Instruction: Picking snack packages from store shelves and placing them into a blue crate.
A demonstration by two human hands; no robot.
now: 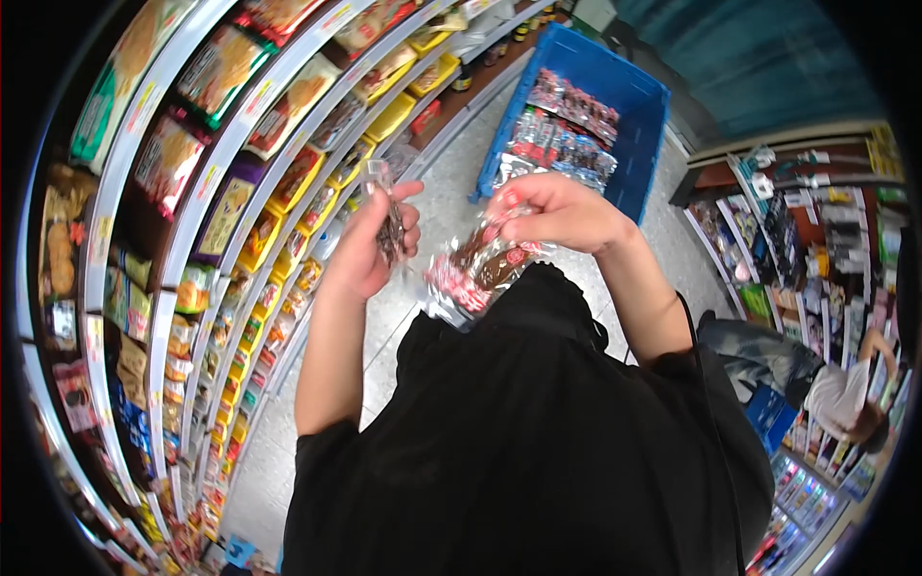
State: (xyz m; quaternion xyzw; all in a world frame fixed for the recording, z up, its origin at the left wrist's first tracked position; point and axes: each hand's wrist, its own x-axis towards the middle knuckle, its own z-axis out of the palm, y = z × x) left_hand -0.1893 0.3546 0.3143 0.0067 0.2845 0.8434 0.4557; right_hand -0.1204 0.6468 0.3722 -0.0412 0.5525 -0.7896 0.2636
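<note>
My left hand (378,241) is closed around a small clear packet with dark contents (391,230), whose top end sticks up past the thumb. In my right hand (558,216) is a shiny plastic snack packet (475,277) with red and white print and brown contents, pinched near its upper end. That packet hangs down and leftward in front of my black shirt. Just beyond my right hand stands a blue plastic crate (652,137), holding rows of silvery packets (573,108) with red and blue print.
Store shelves (162,288) full of packaged snacks curve along my left, with several yellow bins (392,115) on the lower tiers. Tiled floor (450,173) lies between shelf and crate. At right, a person (839,399) is beside another stocked shelf (807,309) and a blue container (771,414).
</note>
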